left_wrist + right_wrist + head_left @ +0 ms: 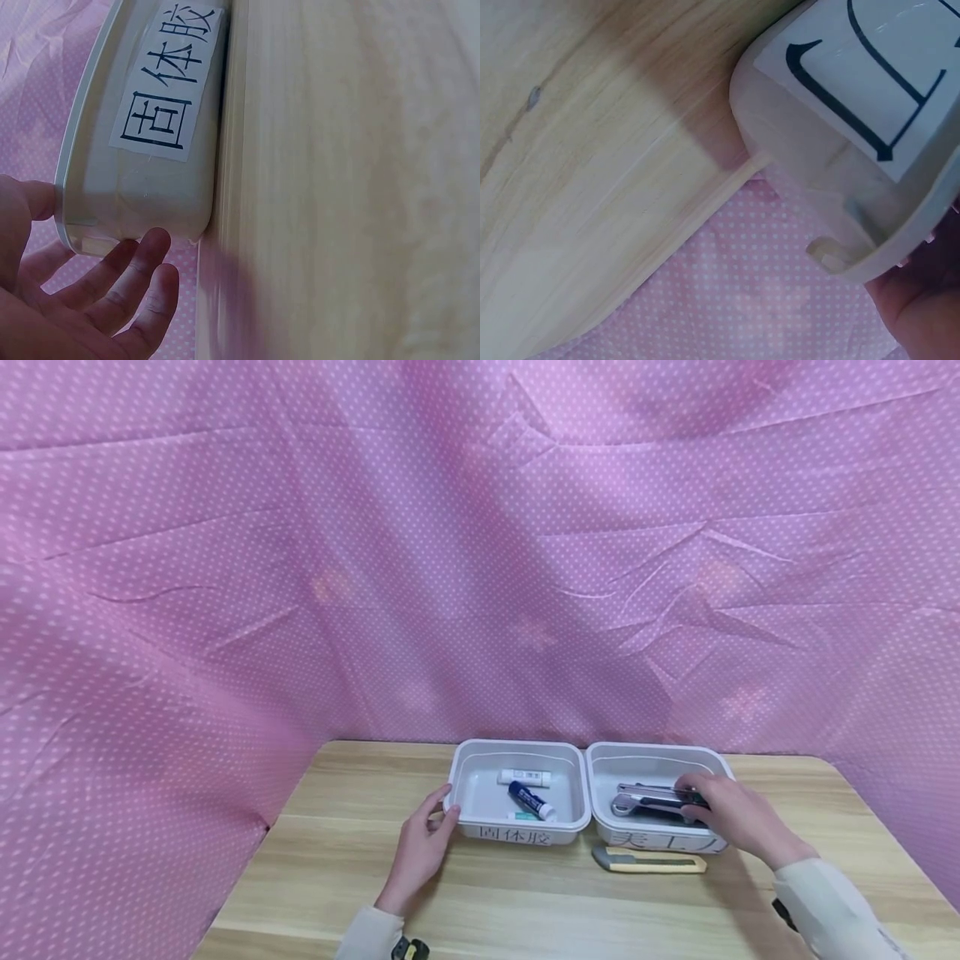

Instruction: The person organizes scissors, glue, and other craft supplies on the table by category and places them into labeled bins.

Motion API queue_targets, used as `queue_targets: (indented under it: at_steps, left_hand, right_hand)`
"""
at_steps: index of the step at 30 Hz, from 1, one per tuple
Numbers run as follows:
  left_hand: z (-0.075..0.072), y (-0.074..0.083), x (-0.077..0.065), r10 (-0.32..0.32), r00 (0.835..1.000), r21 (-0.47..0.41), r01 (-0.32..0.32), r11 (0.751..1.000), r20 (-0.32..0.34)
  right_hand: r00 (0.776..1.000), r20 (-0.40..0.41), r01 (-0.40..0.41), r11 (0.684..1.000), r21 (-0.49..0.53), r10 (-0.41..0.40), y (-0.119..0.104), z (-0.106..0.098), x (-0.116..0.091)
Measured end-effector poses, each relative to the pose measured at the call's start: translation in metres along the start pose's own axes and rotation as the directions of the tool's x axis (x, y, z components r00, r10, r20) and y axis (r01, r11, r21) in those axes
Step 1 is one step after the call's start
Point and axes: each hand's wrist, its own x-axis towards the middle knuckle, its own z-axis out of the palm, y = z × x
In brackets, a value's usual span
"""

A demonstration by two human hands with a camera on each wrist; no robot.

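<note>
My left hand point(423, 843) touches the near left corner of a white plastic bin point(459, 758), thumb and index finger at its rim, the other fingers loosely bent beside its wall. Inside that bin lie a white glue stick point(525, 777), a blue one with a white end point(531, 802) and, partly hidden by the front wall, a green and white one point(522, 816). Reaching over the second white bin point(660, 750), my right hand point(731, 810) grips the right end of a silver utility knife point(651, 792). Dark and grey knife parts lie beneath it, partly hidden.
A yellow utility knife point(651, 861) lies on the wooden table point(525, 902), just before the right bin. Both bins stand side by side near the back edge and carry printed paper labels point(166, 82). Behind hangs a pink dotted cloth point(480, 568).
</note>
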Motion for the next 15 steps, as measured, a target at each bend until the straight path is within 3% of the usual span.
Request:
queue_targets:
  at_steps: [15]
  left_hand:
    - [0.0005, -0.0008, -0.0012, 0.003, 1.000, 0.001, -0.003, 1.000, -0.001]
  right_hand:
    - [0.997, 0.063, 0.034, 0.999, -0.006, -0.034, 0.0068, 0.0062, 0.0090]
